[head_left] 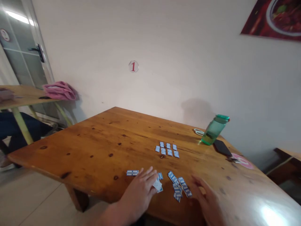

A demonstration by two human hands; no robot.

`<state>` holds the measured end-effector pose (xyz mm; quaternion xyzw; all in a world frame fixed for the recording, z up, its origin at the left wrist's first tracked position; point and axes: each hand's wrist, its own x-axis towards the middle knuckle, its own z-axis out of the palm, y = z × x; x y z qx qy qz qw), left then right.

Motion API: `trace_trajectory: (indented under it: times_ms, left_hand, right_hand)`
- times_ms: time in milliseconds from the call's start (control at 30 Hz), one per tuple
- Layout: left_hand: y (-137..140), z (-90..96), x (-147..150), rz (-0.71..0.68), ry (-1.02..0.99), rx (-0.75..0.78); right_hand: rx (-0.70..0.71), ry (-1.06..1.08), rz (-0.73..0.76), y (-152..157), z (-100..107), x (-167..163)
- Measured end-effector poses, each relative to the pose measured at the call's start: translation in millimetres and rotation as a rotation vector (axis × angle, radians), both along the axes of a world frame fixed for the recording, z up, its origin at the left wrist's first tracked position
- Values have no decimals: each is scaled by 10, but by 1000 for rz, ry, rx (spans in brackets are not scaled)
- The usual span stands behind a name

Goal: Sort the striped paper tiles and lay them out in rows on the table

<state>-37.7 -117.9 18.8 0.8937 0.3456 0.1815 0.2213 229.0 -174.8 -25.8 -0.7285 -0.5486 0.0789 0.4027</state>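
My left hand (142, 188) reaches over the near edge of the table, fingers stretched forward. A pale small card (157, 184) shows between its thumb and fingers, above other blue-and-white cards (160, 175). Just left of the fingertips lies a pair of striped cards (132, 173). My right hand (207, 196) is beside a loose, overlapping pile of blue-and-white striped cards (178, 187), thumb and fingers apart, with nothing visible in it. Farther back, several matching cards (169, 152) lie in two short rows.
On the wooden table (94, 150), a green bottle (214, 130) stands at the right near a dark phone (222, 147), a white loop (198, 131), keys (233, 159) and a pink round sticker (243, 161). Another table (25, 92) with pink cloth (60, 90) is at left; a person's legs show below.
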Motion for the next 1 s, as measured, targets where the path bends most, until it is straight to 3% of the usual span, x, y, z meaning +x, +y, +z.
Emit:
trace_trajectory:
  times_ms: [133,333,533,767,1000]
  left_hand:
    - [-177,-173,55,-118,95,83]
    - [-204,-291,-42,-54,179,126]
    - [-194,-297,-227,4,206,166]
    - [-159,-220,-407,22,210,138]
    - [-204,-162,-407,27,209,121]
  right_hand:
    - [32,-372,120,-209,-69,-145]
    - [-70,-660,210,-300,-150,-248]
    - [-214,-683,182,-336,-133,-354]
    - [-218,-645,230,-359,-78,-502]
    - [-198,-591,307,-319,-4,-741]
